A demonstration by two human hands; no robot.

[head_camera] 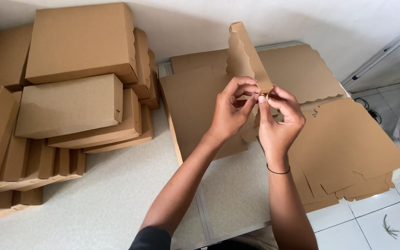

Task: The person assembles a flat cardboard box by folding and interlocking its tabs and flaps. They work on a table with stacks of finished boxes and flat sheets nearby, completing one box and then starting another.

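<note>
Cardboard flap (pixel 246 58) upright | left hand (pixel 230 111) pinching it | right hand (pixel 278 120) pinching its corner, forearms raised

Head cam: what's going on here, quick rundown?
A person is working a brown cardboard box blank with both bare hands. The left hand and right hand pinch a corner where a scalloped flap stands upright. More flat blanks lie stacked to the right, and finished boxes are piled at the left on the table.
</note>
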